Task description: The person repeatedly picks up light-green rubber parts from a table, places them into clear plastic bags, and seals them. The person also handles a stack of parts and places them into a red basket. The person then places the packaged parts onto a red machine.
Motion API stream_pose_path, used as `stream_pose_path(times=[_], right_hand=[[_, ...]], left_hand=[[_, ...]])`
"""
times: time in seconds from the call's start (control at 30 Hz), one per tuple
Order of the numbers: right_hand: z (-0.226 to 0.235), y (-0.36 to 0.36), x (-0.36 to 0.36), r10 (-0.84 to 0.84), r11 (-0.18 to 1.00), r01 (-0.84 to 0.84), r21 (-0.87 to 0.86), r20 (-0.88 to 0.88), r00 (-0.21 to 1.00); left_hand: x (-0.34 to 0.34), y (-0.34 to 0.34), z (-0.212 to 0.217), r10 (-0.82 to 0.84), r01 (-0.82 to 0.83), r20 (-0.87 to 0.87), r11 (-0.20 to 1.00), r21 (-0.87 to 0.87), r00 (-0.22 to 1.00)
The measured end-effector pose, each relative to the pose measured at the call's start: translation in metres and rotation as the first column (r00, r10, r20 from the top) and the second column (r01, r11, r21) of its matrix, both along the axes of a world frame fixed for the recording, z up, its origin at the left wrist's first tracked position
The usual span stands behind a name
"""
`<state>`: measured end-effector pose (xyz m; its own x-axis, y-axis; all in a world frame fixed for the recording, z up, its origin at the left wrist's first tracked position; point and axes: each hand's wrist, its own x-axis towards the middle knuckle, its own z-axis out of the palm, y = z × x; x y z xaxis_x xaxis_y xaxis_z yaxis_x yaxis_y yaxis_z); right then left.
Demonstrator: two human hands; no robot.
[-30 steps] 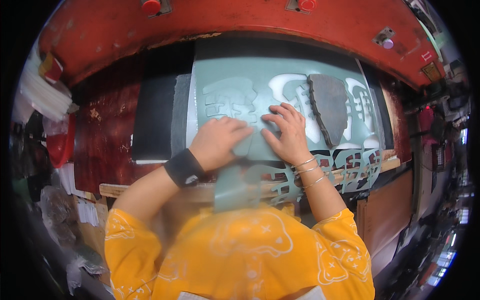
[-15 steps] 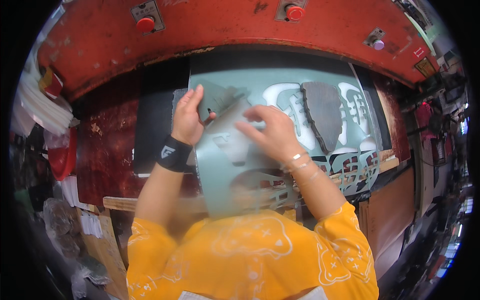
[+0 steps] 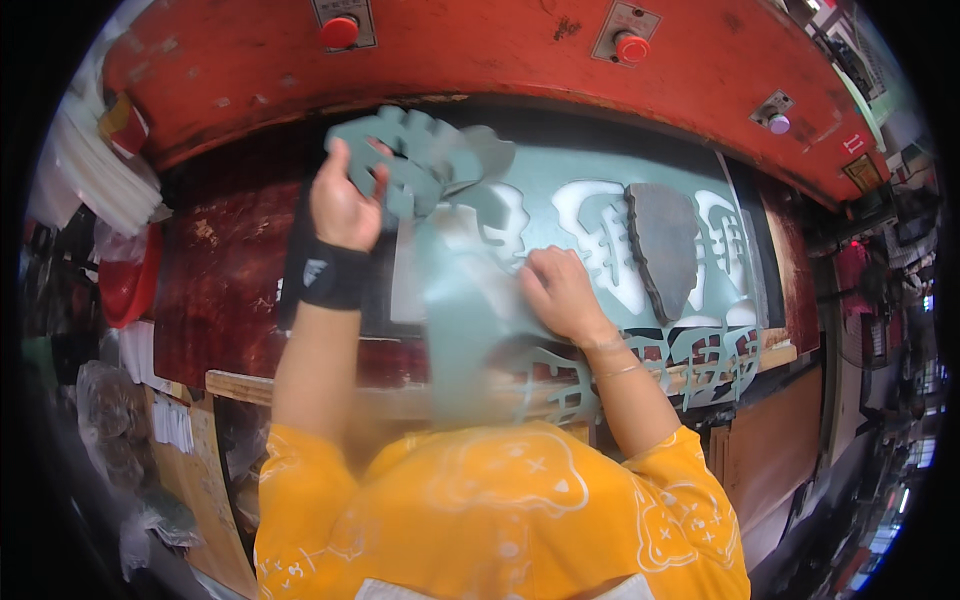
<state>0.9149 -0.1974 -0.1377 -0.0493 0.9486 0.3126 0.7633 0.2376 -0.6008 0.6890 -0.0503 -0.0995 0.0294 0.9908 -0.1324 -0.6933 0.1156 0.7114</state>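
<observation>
My left hand (image 3: 347, 205), with a black wristband, is raised at the left and closed on several cut-out sheet pieces (image 3: 425, 165). They are grey-green, thin and notched, and fan out to the right of my fingers. Below them lies a grey-green sheet (image 3: 560, 170) with shoe-part-shaped holes. My right hand (image 3: 563, 290) is at the sheet's middle with its fingers curled in; whatever they grip, if anything, is hidden. To its right a dark grey block with a wavy left edge (image 3: 665, 250), like a cutting die, rests on the sheet. The sheet is blurred between my hands.
A red machine beam (image 3: 500, 50) with round push buttons spans the far side. The sheet's cut strip (image 3: 700, 350) hangs over the wooden front rail (image 3: 240, 385). White sheets (image 3: 105, 165) are stacked at the left above a red basin (image 3: 130, 280).
My left hand has moved left and up, and the notched pieces now spread out from it. My right hand has drawn away from it to the right and lower, its fingers curling in.
</observation>
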Motion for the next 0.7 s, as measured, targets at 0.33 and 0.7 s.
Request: stream_pose_path(times=[0.33,0.7], right_hand=[[-0.01,-0.008,0.0,0.001,0.995,-0.006,0.104,0.05,0.999],[0.019,-0.034,0.022,0.034,0.988,-0.067,-0.137,-0.231,0.972]], left_hand=[[-0.169,0.062,0.102,0.521,-0.299,-0.402,0.815,0.496,0.753],[-0.111,-0.09,-0.051,0.144,0.452,-0.864,0.886,-0.105,-0.482]])
